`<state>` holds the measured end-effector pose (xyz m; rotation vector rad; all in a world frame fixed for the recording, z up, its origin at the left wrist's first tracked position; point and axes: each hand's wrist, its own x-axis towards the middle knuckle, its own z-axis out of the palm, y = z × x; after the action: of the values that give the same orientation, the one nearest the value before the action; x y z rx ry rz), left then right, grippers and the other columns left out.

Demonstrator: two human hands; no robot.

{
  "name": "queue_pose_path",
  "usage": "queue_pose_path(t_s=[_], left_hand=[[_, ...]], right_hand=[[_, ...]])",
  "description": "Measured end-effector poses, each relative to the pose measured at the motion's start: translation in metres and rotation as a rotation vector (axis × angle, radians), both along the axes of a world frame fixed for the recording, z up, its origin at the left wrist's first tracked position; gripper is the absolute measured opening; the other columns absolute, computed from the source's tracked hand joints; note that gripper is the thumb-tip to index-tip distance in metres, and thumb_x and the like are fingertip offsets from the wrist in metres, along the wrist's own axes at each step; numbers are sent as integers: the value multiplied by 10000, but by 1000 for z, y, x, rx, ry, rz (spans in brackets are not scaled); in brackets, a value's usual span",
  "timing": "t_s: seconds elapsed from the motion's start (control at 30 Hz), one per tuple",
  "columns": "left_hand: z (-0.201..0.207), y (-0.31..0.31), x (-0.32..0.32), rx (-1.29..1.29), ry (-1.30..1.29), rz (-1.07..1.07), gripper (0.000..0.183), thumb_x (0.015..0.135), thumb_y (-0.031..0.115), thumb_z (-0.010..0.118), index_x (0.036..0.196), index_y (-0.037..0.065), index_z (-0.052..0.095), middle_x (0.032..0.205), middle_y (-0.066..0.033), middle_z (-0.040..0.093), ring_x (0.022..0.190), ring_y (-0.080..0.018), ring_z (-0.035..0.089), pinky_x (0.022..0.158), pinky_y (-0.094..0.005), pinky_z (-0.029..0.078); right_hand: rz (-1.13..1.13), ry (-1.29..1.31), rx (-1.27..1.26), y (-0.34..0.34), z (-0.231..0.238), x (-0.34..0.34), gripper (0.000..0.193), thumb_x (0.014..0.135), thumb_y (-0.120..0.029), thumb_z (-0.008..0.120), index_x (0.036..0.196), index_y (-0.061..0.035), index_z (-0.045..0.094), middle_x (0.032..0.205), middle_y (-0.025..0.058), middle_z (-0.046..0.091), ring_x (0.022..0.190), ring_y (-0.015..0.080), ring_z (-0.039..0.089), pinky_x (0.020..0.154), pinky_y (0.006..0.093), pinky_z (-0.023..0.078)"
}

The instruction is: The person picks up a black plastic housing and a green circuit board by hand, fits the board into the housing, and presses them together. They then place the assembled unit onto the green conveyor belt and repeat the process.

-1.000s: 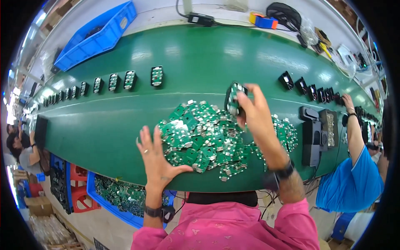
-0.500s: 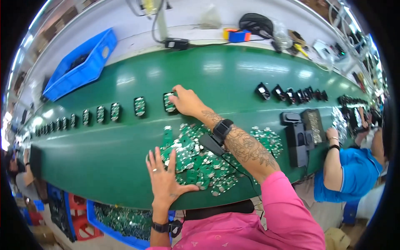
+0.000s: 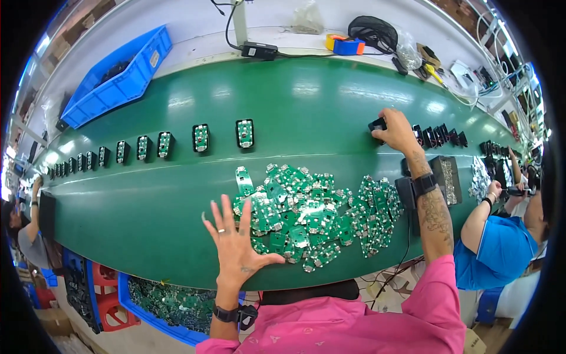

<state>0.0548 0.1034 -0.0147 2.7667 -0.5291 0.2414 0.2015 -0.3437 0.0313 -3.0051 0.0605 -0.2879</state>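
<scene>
Your right hand (image 3: 397, 130): drawn narrow, thumb in front and fingers behind, around a small black plastic housing (image 3: 375, 125). Housing's long axis: largely covered by your grip; cannot be told.

Row of open black plastic housings (image 3: 438, 135): just to the right of your right hand, set at differing slants; your left hand is well apart.

Your left hand (image 3: 237, 251): spread wide, back upward, holding nothing. Contact between thumb and boards: cannot be told.

Heap of green circuit boards with silver metal parts (image 3: 306, 215): directly right of your left hand, the nearer one; from your right hand, leftward and toward you. Long axes: many directions.

Single long green circuit board (image 3: 243, 178): just beyond your left fingertips, long axis running away from you.

Black rectangular housing with green board inside (image 3: 244, 134): farther beyond your left hand, well left of your right, long axis likewise.
</scene>
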Motion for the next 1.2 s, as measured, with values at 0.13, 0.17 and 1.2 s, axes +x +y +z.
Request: queue_pose_path(t_s=[0.13,0.17,1.2], left_hand=[[13,-12,-21,-390,-153,125,1093,706,660,749,1500,48,315,1551,-276,220,1388,-428,340,1078,-511,366],[18,-20,-30,-378,-151,147,1093,706,660,749,1500,48,315,1551,-276,220,1388,-428,340,1078,-511,366],[25,-20,-53,-1090,175,259,167,954,126,600,1029,2,683,1226,-139,569,961,-170,610,797,-277,480]], right_hand=[[139,56,442,67,19,-35,494,698,-248,783,1076,17,609,902,120,639,808,216,594,733,340,495],[242,64,546,93,23,-49,507,697,-243,796,1096,9,610,900,95,641,810,176,585,726,313,486],[421,120,793,267,1,-38,243,994,-161,482,1047,52,587,758,169,659,614,296,669,553,412,539]])
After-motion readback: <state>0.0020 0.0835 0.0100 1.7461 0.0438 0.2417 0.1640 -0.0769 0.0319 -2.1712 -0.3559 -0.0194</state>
